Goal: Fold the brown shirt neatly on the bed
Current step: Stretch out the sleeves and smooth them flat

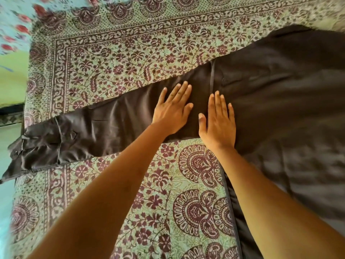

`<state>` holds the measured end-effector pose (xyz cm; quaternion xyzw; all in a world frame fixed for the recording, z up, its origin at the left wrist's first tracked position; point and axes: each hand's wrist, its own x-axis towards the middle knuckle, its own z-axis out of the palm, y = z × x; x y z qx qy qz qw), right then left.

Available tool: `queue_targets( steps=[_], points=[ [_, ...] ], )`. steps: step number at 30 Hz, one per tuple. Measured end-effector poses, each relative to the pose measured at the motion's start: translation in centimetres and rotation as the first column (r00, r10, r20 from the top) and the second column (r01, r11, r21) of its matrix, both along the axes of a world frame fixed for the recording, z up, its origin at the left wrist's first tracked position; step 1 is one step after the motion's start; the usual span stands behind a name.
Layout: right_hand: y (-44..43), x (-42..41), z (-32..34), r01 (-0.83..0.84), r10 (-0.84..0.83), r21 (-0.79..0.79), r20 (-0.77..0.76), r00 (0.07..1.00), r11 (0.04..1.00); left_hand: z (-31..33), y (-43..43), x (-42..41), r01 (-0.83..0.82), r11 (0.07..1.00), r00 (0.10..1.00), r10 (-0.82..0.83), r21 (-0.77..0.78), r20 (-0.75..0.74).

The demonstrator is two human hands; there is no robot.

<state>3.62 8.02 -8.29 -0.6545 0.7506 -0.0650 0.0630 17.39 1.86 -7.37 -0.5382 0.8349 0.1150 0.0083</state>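
The brown shirt (280, 94) lies spread flat on the bed, its body filling the right side of the view. One long sleeve (104, 126) stretches out to the left, and its cuff (35, 148) hangs over the bed's left edge. My left hand (173, 109) presses flat on the sleeve near the shoulder seam, fingers straight and spread. My right hand (218, 124) rests flat just right of it, on the shirt beside the armpit, fingers straight.
The bed is covered by a green sheet with a maroon floral print (121, 53). A flowered pale-blue cloth (13, 25) shows at the top left. The bed's left edge (20, 116) drops to a pale floor.
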Motion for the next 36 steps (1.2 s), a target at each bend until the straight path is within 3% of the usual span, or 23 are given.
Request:
queue_targets(
  steps=[8, 11, 14, 18, 22, 25, 27, 31, 36],
  points=[
    [0.0, -0.1, 0.1, -0.012, 0.012, 0.051, 0.002, 1.0, 0.999, 0.3, -3.7, 7.1, -0.435, 0.9, 0.899, 0.434, 0.01, 0.057],
    [-0.2, 0.4, 0.7, 0.018, -0.02, 0.086, 0.024, 0.999, 0.996, 1.4, -0.8, 4.7, -0.334, 0.94, 0.942, 0.336, -0.072, 0.019],
    [0.0, 2.3, 1.2, -0.059, 0.059, 0.022, 0.018, 0.998, 0.998, 0.8, 3.2, 4.5, -0.195, 0.98, 0.981, 0.196, -0.033, 0.001],
    [0.6, 4.8, 0.4, -0.25, 0.252, 0.065, -0.016, 0.968, 0.966, -0.3, 3.2, 12.6, -0.327, 0.945, 0.945, 0.327, -0.011, 0.021],
    [0.6, 4.9, -0.1, -0.24, 0.245, 0.089, -0.048, 0.968, 0.967, 0.0, 2.6, 21.4, -0.516, 0.856, 0.854, 0.516, -0.023, 0.06],
    [0.5, 5.6, 0.5, -0.187, 0.192, 0.092, -0.043, 0.98, 0.978, 0.5, 2.2, 23.5, -0.605, 0.797, 0.791, 0.602, -0.01, 0.106],
    [0.5, 7.9, 1.1, -0.182, 0.184, 0.077, -0.019, 0.983, 0.98, 1.2, 2.2, 22.1, -0.602, 0.798, 0.794, 0.601, -0.025, 0.086],
    [0.9, 14.6, 0.8, -0.33, 0.327, 0.038, 0.068, 0.943, 0.943, 0.5, 5.0, 17.3, -0.431, 0.902, 0.902, 0.432, -0.033, 0.021],
    [1.6, 16.9, -0.4, -0.372, 0.372, 0.033, -0.002, 0.928, 0.928, -0.1, 7.0, 24.3, -0.508, 0.86, 0.86, 0.509, -0.043, 0.025]
  ],
)
